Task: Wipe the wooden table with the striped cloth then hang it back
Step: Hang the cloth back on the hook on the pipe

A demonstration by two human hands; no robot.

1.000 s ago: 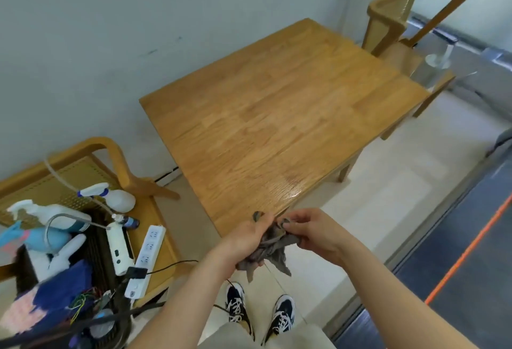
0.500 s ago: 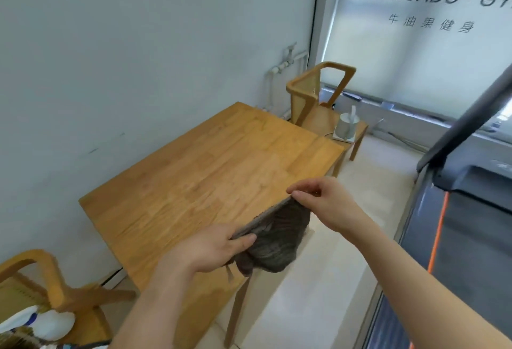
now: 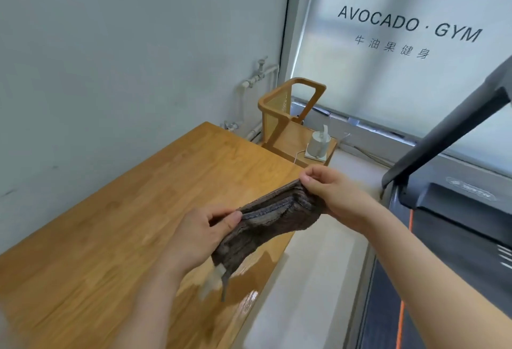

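The striped cloth (image 3: 266,221), grey-brown with darker bands, hangs stretched between both hands above the right edge of the wooden table (image 3: 116,238). My left hand (image 3: 199,235) pinches its near end. My right hand (image 3: 329,190) pinches its far end, a little higher. A loop or tag dangles from the cloth's lower corner just above the tabletop. The cloth does not touch the table.
A wooden chair (image 3: 291,118) stands beyond the table's far end, with a small white device (image 3: 318,145) on its seat. A dark treadmill (image 3: 448,210) fills the right side. The grey wall runs along the table's left side.
The view has swung up from the floor and left chair toward the window. The cloth went from a bunch at the table's corner to stretched wide between my hands, now higher over the table.
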